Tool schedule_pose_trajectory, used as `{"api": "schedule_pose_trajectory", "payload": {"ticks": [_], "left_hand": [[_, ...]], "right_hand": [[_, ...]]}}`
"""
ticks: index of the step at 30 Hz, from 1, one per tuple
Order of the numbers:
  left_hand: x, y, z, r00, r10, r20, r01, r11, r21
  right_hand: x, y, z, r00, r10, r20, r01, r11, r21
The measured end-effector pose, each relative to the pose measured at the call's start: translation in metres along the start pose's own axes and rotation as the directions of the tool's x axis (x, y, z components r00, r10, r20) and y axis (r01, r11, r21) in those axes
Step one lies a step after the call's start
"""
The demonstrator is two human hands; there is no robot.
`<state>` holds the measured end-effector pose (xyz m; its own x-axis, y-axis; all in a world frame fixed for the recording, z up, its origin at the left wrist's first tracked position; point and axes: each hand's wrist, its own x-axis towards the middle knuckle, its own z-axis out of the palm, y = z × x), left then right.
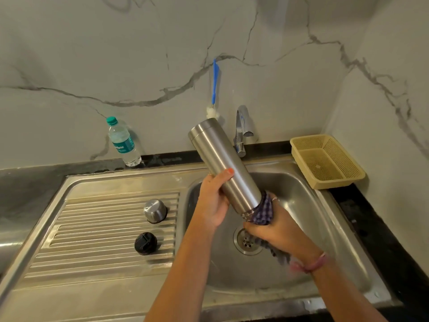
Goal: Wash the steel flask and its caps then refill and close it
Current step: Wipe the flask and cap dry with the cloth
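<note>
Your left hand (212,201) wraps around the steel flask (224,167) at mid-body, holding it above the sink (301,205). Its long axis slants: the closed base points up and far-left, the mouth points down and near-right. Your right hand (276,231) grips a checked cloth (262,211) bunched against the mouth (the opening itself is hidden). On the drainboard (92,228) to the left sit the steel cap (155,210) and, nearer, the black cap (145,243).
</note>
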<state>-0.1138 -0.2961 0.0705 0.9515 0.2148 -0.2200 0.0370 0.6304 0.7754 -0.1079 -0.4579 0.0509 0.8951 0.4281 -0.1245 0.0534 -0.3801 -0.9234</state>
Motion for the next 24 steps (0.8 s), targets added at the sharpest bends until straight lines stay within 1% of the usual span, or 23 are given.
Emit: {"api": "schedule_pose_trajectory", "payload": {"ticks": [1,2,3,4,5,6,7,9,10,11,13,14,15,17,18,20,22,24], "left_hand": [[0.0,-0.001,0.008,0.995,-0.012,-0.104,0.015,0.999,0.029],[0.001,-0.002,0.015,0.982,-0.012,-0.187,0.018,0.999,0.029],[0.002,-0.005,0.02,0.966,-0.009,-0.258,0.02,0.999,0.04],[0.003,-0.006,0.022,0.951,-0.002,-0.31,0.025,0.997,0.069],[0.004,-0.006,0.022,0.946,0.01,-0.324,0.024,0.994,0.102],[0.005,-0.005,0.019,0.958,0.013,-0.287,0.022,0.993,0.115],[0.006,-0.003,0.014,0.979,0.001,-0.202,0.02,0.994,0.106],[0.007,0.002,0.004,1.0,-0.003,-0.01,0.003,1.0,0.017],[0.006,0.004,0.001,0.998,0.012,0.067,-0.009,0.999,-0.041],[0.007,0.006,-0.002,0.992,0.014,0.126,-0.004,0.997,-0.082],[0.007,0.007,-0.002,0.984,0.015,0.18,0.003,0.995,-0.095],[0.006,0.009,0.0,0.988,0.023,0.155,-0.012,0.998,-0.068],[0.005,0.01,0.005,0.996,0.025,0.085,-0.023,0.999,-0.025],[0.002,0.012,0.017,0.993,0.021,-0.115,-0.016,0.999,0.046],[0.001,0.011,0.023,0.978,0.018,-0.208,-0.009,0.999,0.045],[0.0,0.007,0.031,0.934,0.001,-0.356,-0.002,1.0,-0.002],[0.001,0.006,0.033,0.888,-0.012,-0.46,-0.007,0.999,-0.039],[0.002,0.007,0.032,0.853,-0.052,-0.519,0.007,0.996,-0.089]], "right_hand": [[0.002,0.0,0.002,0.994,-0.051,-0.094,0.035,0.986,-0.166],[0.003,0.0,0.004,0.985,-0.085,-0.152,0.041,0.961,-0.275],[0.001,-0.003,0.005,0.979,-0.107,-0.175,0.048,0.949,-0.311],[0.001,-0.001,0.006,0.983,-0.1,-0.154,0.051,0.955,-0.293],[-0.001,-0.002,0.005,0.99,-0.087,-0.107,0.062,0.974,-0.219],[-0.002,-0.001,0.004,0.997,-0.054,-0.062,0.047,0.993,-0.111],[-0.003,-0.003,0.001,1.0,-0.019,-0.019,0.019,1.0,0.013],[-0.006,-0.01,-0.009,0.994,0.055,0.093,-0.076,0.968,0.241],[-0.006,-0.012,-0.013,0.984,0.071,0.165,-0.121,0.94,0.32],[-0.007,-0.014,-0.016,0.972,0.071,0.224,-0.151,0.918,0.366],[-0.009,-0.015,-0.015,0.966,0.065,0.25,-0.157,0.917,0.366],[-0.006,-0.013,-0.011,0.976,0.064,0.207,-0.129,0.939,0.317],[-0.004,-0.013,-0.007,0.99,0.053,0.128,-0.083,0.968,0.239],[0.001,-0.009,0.002,0.997,-0.042,-0.061,0.04,0.999,-0.021],[0.003,-0.008,0.005,0.985,-0.107,-0.137,0.082,0.981,-0.176],[0.003,-0.003,0.01,0.939,-0.245,-0.24,0.112,0.881,-0.46],[0.002,0.007,0.015,0.883,-0.417,-0.218,0.17,0.714,-0.679],[0.0,0.018,0.019,0.799,-0.564,-0.211,0.182,0.56,-0.808]]}}
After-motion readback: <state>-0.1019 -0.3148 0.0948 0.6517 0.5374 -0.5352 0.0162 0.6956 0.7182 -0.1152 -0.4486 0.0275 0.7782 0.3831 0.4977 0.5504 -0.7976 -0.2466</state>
